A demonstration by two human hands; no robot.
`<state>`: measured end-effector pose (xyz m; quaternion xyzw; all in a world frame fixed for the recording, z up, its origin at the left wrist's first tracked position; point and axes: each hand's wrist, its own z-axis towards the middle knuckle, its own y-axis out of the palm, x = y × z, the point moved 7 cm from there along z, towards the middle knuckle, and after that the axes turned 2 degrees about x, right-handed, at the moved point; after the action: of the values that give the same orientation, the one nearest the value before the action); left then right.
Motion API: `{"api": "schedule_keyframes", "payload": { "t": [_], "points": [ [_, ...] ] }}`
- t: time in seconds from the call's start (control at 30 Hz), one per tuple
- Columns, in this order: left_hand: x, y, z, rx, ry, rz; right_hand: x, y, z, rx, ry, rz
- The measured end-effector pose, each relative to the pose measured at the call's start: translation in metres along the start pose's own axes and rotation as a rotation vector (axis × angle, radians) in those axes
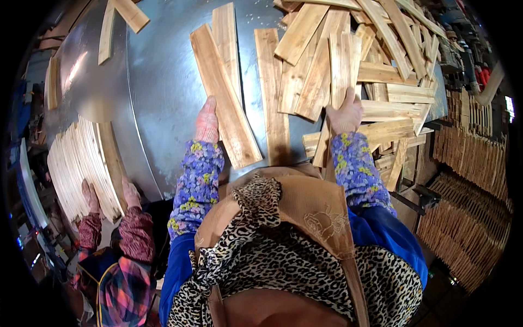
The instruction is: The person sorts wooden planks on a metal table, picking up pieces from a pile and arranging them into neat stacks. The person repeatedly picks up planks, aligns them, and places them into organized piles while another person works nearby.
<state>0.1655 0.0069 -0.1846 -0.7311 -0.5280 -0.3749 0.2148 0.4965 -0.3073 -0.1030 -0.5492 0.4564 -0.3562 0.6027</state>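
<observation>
My left hand (207, 121) is at the left edge of a long wooden board (224, 95) that slants across the metal tabletop (163, 71); most of its fingers are out of sight. Behind this board lies a second wooden slat (226, 41). My right hand (346, 114) is closed around the near end of a pale board (345, 57), its thumb on the upper face. Between my hands another board (269, 92) lies lengthwise on the metal.
A loose heap of boards (400, 73) covers the right of the table. At left, a co-worker's hands (131, 193) rest by a row of boards (81, 163). Stacked wood slats (466, 218) stand at right. Two slats (107, 32) lie far left.
</observation>
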Motion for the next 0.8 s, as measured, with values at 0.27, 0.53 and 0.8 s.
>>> {"api": "schedule_keyframes", "payload": {
  "t": [0.27,0.53,0.8],
  "points": [
    [0.01,0.064,-0.073,-0.578,-0.324,-0.493,-0.162,0.002,0.008,-0.42,0.256,1.37],
    [-0.037,0.087,-0.055,-0.682,-0.477,-0.775,-0.173,0.012,-0.048,-0.555,0.093,0.986],
    [-0.036,0.097,-0.053,-0.917,-0.436,-0.972,0.008,0.023,-0.026,-0.088,0.211,0.291]
  ]
}}
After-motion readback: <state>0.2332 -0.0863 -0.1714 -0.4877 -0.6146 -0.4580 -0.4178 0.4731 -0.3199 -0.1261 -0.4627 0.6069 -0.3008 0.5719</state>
